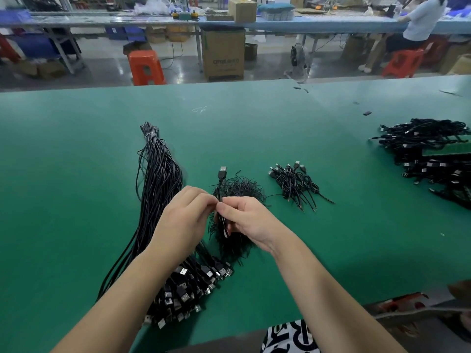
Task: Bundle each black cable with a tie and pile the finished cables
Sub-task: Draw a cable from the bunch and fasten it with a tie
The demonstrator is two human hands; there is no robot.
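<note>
My left hand (184,220) and my right hand (248,221) meet above the green table (76,154), both pinching one folded black cable (221,189) whose USB plug (222,171) sticks upward. Right behind and under the hands lies a heap of thin black ties (239,189). A long sheaf of unbundled black cables (160,179) runs from a white band at the far end to a cluster of USB plugs (188,289) near my left forearm. A small pile of bundled cables (295,182) lies to the right of the ties.
A large heap of black cables (430,154) covers the table's right edge. Small black scraps (367,113) lie at the far right. Beyond the table are an orange stool (146,67), a cardboard box (223,54), and a seated person (418,24) at another bench.
</note>
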